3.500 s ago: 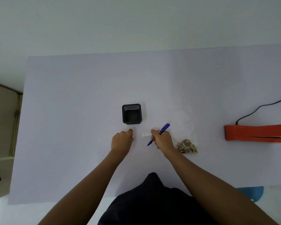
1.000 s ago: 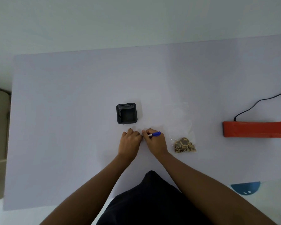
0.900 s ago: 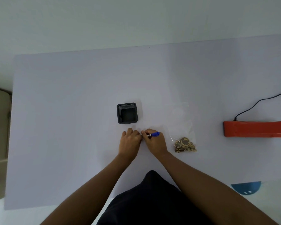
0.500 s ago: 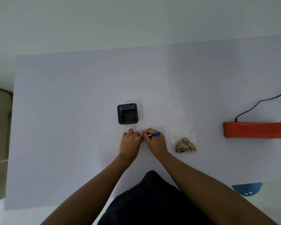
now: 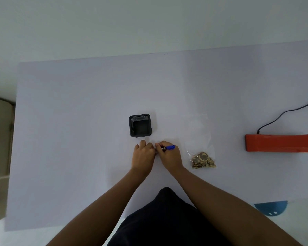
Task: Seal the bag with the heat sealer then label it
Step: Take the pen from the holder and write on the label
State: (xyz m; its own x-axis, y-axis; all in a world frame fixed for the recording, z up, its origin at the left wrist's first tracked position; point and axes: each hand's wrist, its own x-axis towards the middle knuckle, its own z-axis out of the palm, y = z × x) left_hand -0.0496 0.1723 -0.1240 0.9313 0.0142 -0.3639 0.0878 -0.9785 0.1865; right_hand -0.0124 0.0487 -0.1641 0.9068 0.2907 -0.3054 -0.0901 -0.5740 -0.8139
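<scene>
**A:** So where was everything sitting relative to the black square holder (image 5: 140,125)?

**B:** Both hands were just in front of it, on the near side, knuckles touching each other. The right hand (image 5: 169,155) had its fingers curled round a blue pen (image 5: 169,147), with the blue end poking out toward the right. The left hand (image 5: 144,155) lay palm down on the white table (image 5: 78,139) with its fingers bent, tips pointing at the holder. Couldn't tell whether it was pinching anything, and the label was hidden under the two hands if it was there at all.

**A:** And the bag?

**B:** The clear bag (image 5: 199,139) lay flat to the right of the holder and a bit nearer the person, just beside the right hand but not touching it. Its brownish contents (image 5: 203,160) were bunched in the near end; the far end looked flat and see-through.

**A:** Sealer?

**B:** The orange heat sealer (image 5: 279,143) was well off to the right of the holder, partly cut by the frame edge, with its black cord (image 5: 281,115) running off beyond it. Nobody was touching it.
</scene>
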